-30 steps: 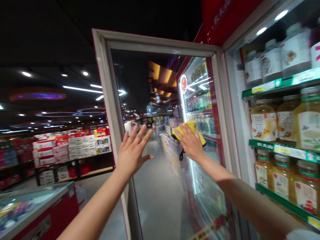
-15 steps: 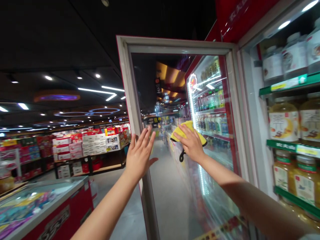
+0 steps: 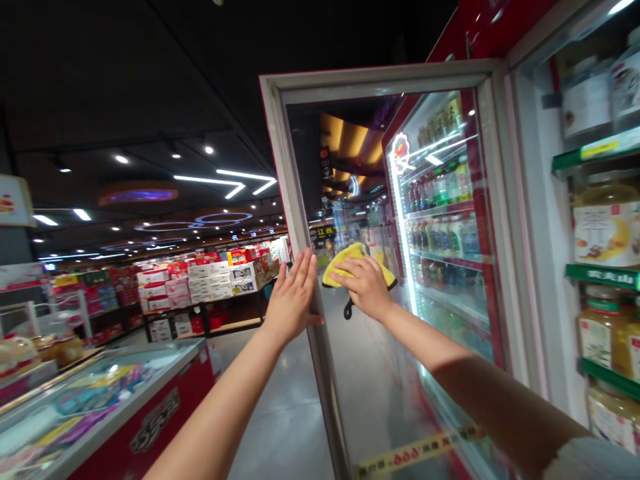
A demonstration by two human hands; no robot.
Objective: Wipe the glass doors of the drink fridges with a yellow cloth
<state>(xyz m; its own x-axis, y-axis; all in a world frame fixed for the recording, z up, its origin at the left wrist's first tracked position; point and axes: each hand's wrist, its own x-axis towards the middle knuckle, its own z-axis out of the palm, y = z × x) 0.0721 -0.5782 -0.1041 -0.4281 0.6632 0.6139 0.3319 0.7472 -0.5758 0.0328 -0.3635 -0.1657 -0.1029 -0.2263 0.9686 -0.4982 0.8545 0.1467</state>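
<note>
A glass fridge door [image 3: 291,160] with a pale frame stands swung outward before me. My left hand [image 3: 293,297] rests against the frame's left upright, its fingers stretched and held nearly together, with nothing in it. On the glass, my right hand [image 3: 367,287] presses a yellow cleaning cloth [image 3: 336,265]. The cloth has a dark border, and a black hanging loop [image 3: 348,309] dangles below it. My right fingers curve over the cloth and cover part of it.
To the right, fridge shelves [image 3: 590,274] hold bottled drinks. Through the glass appears another lit drinks cooler [image 3: 440,233]. A red chest freezer [image 3: 165,407] stands at lower left. Stacked boxes [image 3: 215,280] fill shelving beyond it.
My right hand has slid the cloth left across the glass, nearer the left upright. My left hand now lies on the upright. The view has turned a little left.
</note>
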